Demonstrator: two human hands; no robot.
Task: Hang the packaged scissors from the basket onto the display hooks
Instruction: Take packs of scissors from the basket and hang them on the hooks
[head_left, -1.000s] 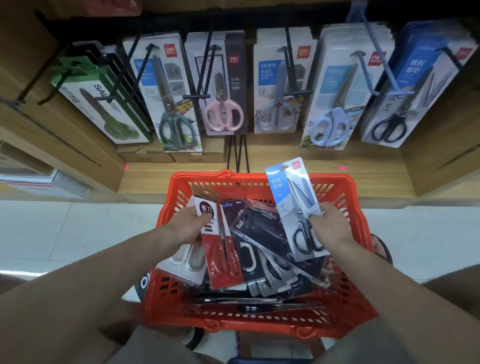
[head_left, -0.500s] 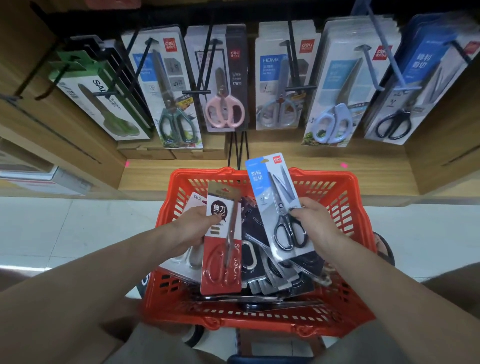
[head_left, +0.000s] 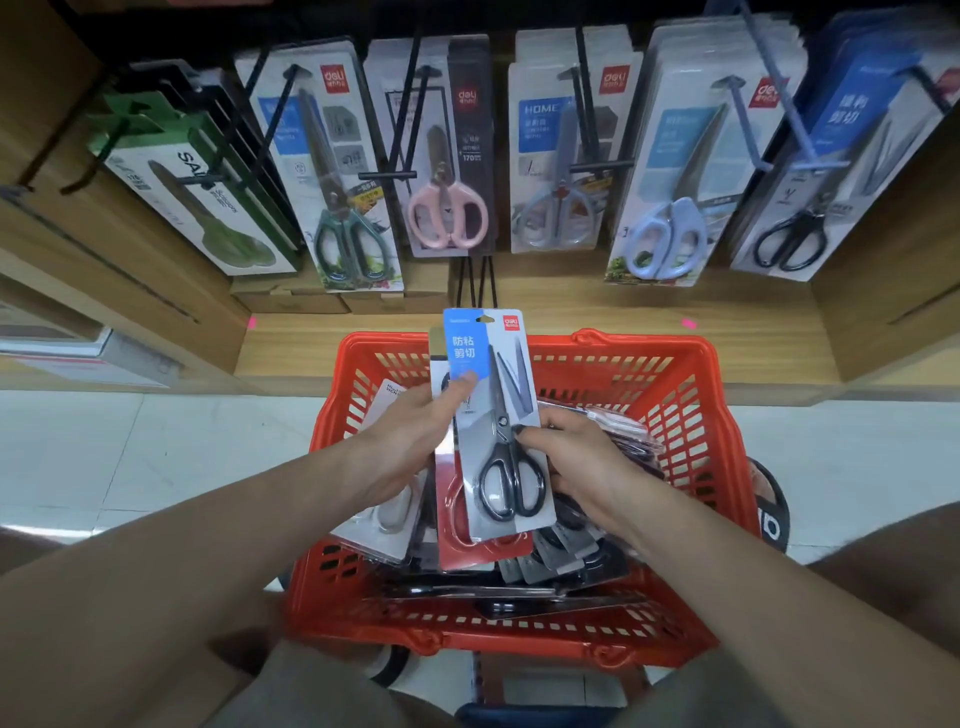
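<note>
Over the red basket (head_left: 628, 347) I hold a blue-and-grey pack of black-handled scissors (head_left: 506, 410) upright. My right hand (head_left: 582, 462) pinches its right edge near the scissor pivot. My left hand (head_left: 410, 441) has its thumb on the pack's blue label and grips a red scissors pack (head_left: 460, 545) that sits directly behind it. Several more dark and white packs lie piled in the basket. Matching black-handled scissors (head_left: 792, 244) hang at the far right of the display, on a blue hook (head_left: 795, 140).
Black wire hooks (head_left: 387, 175) carry rows of packs: green, teal-handled (head_left: 345, 244), pink-handled (head_left: 448, 213), and two pale blue ones. A wooden shelf ledge (head_left: 597, 338) runs behind the basket. White floor tiles lie on both sides, and a sandalled foot (head_left: 774, 514) shows at right.
My right hand carried the blue-and-grey pack leftward until it overlapped the red pack. My left thumb now rests on it. The view has moved closer to the display.
</note>
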